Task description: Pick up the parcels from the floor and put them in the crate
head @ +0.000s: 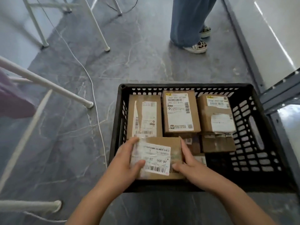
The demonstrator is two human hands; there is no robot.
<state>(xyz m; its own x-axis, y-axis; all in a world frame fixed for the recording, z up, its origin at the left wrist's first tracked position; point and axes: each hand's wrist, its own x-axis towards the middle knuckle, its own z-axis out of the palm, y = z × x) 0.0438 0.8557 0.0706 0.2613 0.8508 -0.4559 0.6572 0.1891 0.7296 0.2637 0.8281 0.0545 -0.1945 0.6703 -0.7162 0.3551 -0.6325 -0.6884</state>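
Left hand and right hand grasp a labelled cardboard parcel over the black crate, which holds several parcels; none visible on the floor.

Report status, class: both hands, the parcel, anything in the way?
Left hand and right hand grip the parcel from both sides. Parcel over crate, near left corner. Other parcels behind; nothing in the way.

Grey marbled floor bears black crate.
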